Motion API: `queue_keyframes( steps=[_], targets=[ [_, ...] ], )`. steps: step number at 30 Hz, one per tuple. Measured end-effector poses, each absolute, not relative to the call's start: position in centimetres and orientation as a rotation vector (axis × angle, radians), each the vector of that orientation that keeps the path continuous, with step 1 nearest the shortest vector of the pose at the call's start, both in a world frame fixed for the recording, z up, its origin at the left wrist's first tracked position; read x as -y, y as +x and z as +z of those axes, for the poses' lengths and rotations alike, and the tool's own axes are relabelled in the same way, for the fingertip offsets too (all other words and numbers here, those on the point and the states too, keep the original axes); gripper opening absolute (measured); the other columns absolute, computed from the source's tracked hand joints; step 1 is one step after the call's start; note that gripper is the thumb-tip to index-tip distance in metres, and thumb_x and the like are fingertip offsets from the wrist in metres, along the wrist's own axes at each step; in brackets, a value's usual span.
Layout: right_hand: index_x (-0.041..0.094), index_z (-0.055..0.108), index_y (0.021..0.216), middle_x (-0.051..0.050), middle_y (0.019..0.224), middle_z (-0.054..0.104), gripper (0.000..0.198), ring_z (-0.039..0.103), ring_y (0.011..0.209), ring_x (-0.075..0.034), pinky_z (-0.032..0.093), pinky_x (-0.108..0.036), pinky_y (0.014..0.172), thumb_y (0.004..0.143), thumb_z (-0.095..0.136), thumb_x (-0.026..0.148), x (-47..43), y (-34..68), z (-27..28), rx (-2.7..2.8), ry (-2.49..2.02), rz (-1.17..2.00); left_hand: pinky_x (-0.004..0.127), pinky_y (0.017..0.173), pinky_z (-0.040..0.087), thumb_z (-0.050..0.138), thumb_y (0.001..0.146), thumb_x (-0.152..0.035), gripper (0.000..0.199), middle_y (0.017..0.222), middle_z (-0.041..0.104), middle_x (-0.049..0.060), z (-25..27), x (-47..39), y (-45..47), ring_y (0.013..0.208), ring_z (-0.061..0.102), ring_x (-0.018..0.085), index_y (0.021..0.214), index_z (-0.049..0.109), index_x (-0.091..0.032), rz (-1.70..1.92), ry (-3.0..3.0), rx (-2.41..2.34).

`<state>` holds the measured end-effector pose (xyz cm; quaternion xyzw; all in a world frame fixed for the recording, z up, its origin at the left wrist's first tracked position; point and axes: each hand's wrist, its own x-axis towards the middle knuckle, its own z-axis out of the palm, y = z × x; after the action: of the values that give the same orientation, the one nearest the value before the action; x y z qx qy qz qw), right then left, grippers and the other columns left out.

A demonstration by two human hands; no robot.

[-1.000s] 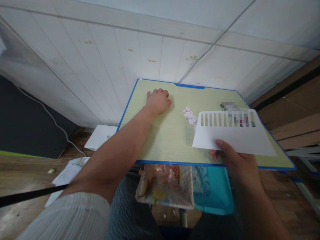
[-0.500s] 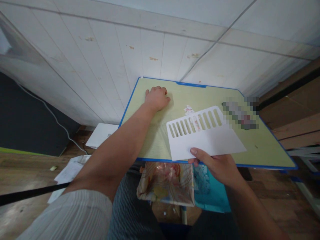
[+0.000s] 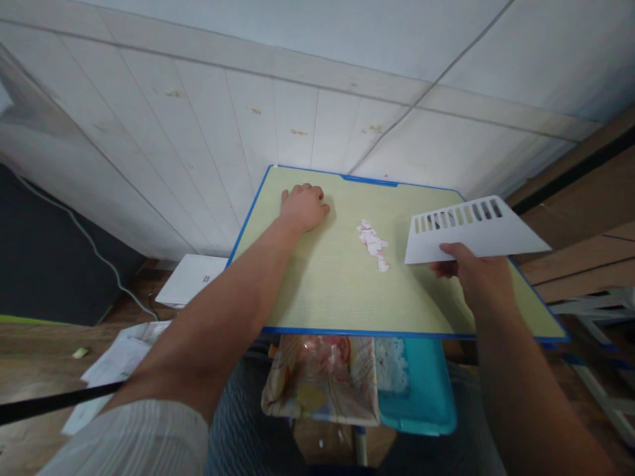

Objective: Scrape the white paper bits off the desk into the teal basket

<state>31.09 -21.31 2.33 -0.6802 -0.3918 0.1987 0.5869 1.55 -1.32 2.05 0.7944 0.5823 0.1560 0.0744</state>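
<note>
My right hand [image 3: 479, 271] pinches the lower edge of a white sheet [image 3: 471, 241] with a row of long cut-out slots along its far side. The sheet is raised and tilted over the right part of a pale yellow-green tabletop [image 3: 337, 297] with a blue rim. On the tabletop, left of the sheet, lies a small heap of pinkish-white paper-like pieces [image 3: 372, 244]. My left hand [image 3: 303, 208] rests palm down near the far left corner, fingers loosely bent and apart, nothing seen in it.
Below the near edge sit a patterned cloth-lined box [image 3: 327, 403] and a turquoise tray [image 3: 431, 390] holding whitish bits. A white panelled wall [image 3: 292, 112] borders the far side, with a grey cable [image 3: 431, 89]. Papers [image 3: 122, 354] and a white box [image 3: 191, 277] lie at left.
My right hand has moved the slotted sheet right and away from me, uncovering the heap of pieces. The sheet now hides the blurred item at the right. My left hand stays on the tabletop.
</note>
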Motion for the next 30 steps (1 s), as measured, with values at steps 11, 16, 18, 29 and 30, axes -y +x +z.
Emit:
queue_keyframes(
  steps=[11,16,18,29,30],
  targets=[
    [0.024,0.074,0.071,-0.008,0.059,0.076,0.027,0.058,0.041,-0.019,0.043,-0.031,0.039,0.071,0.089,0.046,15.0,28.7,2.3,1.191,-1.569,0.898,0.067,0.135,0.049,0.060,0.107,-0.038,0.049,0.166,0.076,0.021,2.1,1.6,1.4,0.158,0.065,0.044,0.147,0.085,-0.025,0.460,2.400,-1.743],
    [0.023,0.075,0.076,-0.010,0.065,0.080,0.031,0.061,0.044,-0.019,0.045,-0.030,0.041,0.077,0.093,0.048,14.6,26.1,3.6,1.325,-1.530,0.926,0.064,0.135,0.049,0.062,0.108,-0.040,0.046,0.166,0.077,0.017,2.1,1.5,1.3,0.158,0.065,0.041,0.147,0.084,-0.030,0.457,2.396,-1.752],
    [0.023,0.076,0.078,-0.010,0.064,0.080,0.032,0.061,0.043,-0.020,0.046,-0.032,0.041,0.077,0.095,0.048,14.8,26.5,3.7,1.305,-1.556,0.888,0.064,0.135,0.049,0.062,0.108,-0.040,0.045,0.165,0.078,0.016,2.1,1.4,1.3,0.157,0.065,0.041,0.146,0.084,-0.031,0.462,2.392,-1.752],
    [0.030,0.078,0.071,-0.009,0.063,0.078,0.037,0.063,0.044,-0.026,0.052,-0.041,0.043,0.077,0.096,0.061,20.9,30.1,1.6,1.134,-1.622,0.580,0.065,0.138,0.046,0.060,0.108,-0.037,0.049,0.168,0.075,0.020,2.0,1.4,1.6,0.160,0.063,0.043,0.149,0.083,-0.023,0.444,2.384,-1.758],
    [0.029,0.078,0.071,-0.009,0.064,0.079,0.036,0.063,0.045,-0.025,0.052,-0.041,0.043,0.078,0.095,0.060,21.1,29.8,1.8,1.118,-1.622,0.546,0.065,0.137,0.046,0.060,0.109,-0.037,0.049,0.168,0.074,0.020,2.0,1.4,1.6,0.161,0.063,0.043,0.149,0.083,-0.023,0.441,2.385,-1.761]
  ],
)
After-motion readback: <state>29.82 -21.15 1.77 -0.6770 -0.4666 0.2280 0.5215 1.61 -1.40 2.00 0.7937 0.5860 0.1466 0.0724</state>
